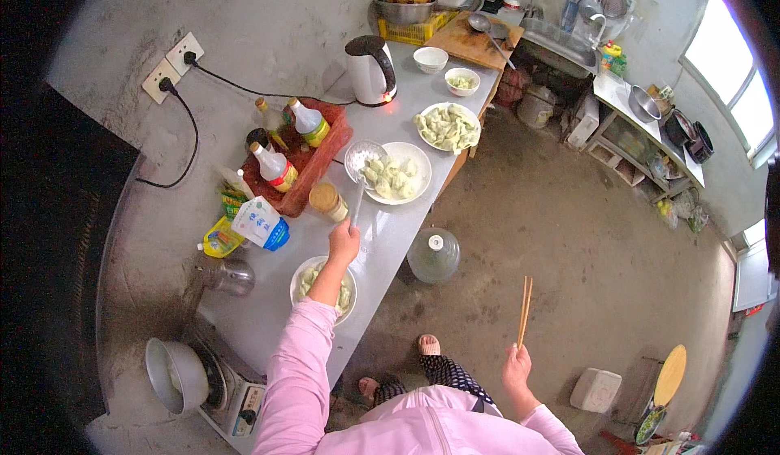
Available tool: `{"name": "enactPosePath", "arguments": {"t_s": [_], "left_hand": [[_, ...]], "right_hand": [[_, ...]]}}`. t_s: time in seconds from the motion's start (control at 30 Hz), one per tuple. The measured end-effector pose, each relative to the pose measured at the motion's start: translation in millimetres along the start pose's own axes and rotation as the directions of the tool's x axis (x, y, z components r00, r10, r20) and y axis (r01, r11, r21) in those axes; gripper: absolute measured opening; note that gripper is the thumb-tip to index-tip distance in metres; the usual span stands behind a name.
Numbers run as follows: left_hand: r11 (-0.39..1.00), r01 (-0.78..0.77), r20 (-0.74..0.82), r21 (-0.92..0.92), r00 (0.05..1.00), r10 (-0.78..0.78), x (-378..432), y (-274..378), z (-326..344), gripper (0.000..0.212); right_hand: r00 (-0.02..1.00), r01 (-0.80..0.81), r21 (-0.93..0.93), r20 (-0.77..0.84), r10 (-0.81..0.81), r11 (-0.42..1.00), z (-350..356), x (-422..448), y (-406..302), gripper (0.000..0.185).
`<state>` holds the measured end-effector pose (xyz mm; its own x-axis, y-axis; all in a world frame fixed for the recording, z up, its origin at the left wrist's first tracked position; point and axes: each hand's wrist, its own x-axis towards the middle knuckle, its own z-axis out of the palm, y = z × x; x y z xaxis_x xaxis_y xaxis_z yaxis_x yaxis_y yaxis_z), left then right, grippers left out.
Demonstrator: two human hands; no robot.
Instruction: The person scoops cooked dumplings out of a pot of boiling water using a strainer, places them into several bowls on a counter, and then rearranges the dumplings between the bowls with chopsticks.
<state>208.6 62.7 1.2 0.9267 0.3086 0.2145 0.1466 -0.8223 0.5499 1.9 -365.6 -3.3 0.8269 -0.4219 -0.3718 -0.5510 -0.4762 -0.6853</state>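
Observation:
My left hand [344,243] grips the handle of a metal slotted skimmer [363,157], whose bowl rests at or just over the left rim of a white plate [420,188] of dumplings [393,176]. Under my left forearm stands a bowl [297,284] of dumplings, partly hidden. A jar with a tan lid [326,199] is beside the skimmer's handle. Over the floor on the right, my right hand [517,363] holds a pair of wooden chopsticks [525,312] pointing away from me. Another plate [420,135] heaped with dumplings sits beyond the first.
An electric kettle [365,71] with a lit light, bottles in a red basket [332,162], seasoning bags [259,220] and a metal jug [234,277] line the wall side. A pot [183,376] sits on a stove at lower left. A large water bottle [434,260] stands beside the counter.

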Motion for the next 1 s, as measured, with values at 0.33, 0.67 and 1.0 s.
{"name": "enactPosePath", "arguments": {"t_s": [0.33,0.67,1.0], "left_hand": [[0.954,-0.013,-0.101,0.298,0.994,0.045,17.6,41.2,-73.6,0.044],[0.101,0.436,0.332,-0.894,0.797,-0.504,-254.8,21.9,-362.0,0.043],[0.793,0.496,-0.453,0.353,0.833,-0.319,-499.1,-106.4,-562.3,0.038]], "right_hand": [[0.997,0.050,0.056,0.053,-0.053,0.997,20.8,1.1,-17.8,0.024],[0.841,0.469,0.068,0.269,-0.469,0.880,106.3,-49.0,-69.9,0.026],[0.686,0.557,0.113,0.496,-0.533,0.822,187.2,-160.3,-91.5,0.028]]}}
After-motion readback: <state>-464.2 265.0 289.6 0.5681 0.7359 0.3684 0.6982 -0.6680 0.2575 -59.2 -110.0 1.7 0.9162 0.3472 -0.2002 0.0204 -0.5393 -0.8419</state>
